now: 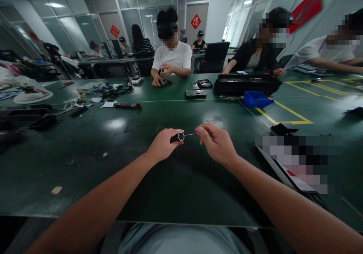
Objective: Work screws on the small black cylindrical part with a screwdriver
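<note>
My left hand (163, 144) is closed round a small dark cylindrical part (180, 136), whose round, light-rimmed end faces to the right. My right hand (217, 140) pinches the red handle of a thin screwdriver (190, 134). The metal shaft points left, and its tip is at or very near the rim of the cylindrical part; whether it touches is too small to tell. Both hands are above the green table (181, 186), near its middle.
Across the table a person in a white shirt (172, 59) handles a small dark item. Circuit-board devices (195, 93), a long black housing (246, 84) and a blue bin (257, 99) stand beyond my hands. Cables (110, 89) and a dark tool (127, 105) lie at the back left.
</note>
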### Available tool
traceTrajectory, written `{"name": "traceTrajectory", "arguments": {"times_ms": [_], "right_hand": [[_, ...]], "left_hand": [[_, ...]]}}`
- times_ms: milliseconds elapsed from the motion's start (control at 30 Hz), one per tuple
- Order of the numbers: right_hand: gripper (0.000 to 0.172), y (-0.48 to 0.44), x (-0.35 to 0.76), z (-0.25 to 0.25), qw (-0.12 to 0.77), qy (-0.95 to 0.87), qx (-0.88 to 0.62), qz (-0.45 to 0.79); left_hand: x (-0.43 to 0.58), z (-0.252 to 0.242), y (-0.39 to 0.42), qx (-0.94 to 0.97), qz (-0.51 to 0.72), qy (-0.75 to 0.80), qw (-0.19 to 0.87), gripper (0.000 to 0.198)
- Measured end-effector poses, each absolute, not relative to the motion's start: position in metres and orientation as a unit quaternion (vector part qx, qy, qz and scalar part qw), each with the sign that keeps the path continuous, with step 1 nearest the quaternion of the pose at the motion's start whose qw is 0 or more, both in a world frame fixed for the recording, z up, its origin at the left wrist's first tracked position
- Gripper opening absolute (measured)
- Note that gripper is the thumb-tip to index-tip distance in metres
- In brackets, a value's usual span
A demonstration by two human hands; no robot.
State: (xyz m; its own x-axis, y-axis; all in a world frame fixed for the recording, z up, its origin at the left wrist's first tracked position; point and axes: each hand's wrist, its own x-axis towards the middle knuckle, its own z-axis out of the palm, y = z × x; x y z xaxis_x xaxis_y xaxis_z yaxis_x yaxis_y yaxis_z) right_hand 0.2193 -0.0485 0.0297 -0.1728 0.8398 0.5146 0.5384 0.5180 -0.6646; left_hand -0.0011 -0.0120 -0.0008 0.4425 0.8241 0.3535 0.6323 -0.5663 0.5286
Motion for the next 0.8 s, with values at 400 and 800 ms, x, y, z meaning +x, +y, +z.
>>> {"name": "traceTrajectory", "arguments": {"times_ms": [400,800], "right_hand": [[0.022,-0.0509,0.2161,0.0320,0.432,-0.733,-0.506,0.143],[0.022,-0.0495,0.2148,0.0292,0.443,-0.730,-0.497,0.155]], "left_hand": [[-0.0004,0.0001,-0.0129,0.831,0.299,0.441,0.162,0.035],[-0.0011,0.0011,-0.0122,0.827,0.303,0.445,0.160,0.037]]}}
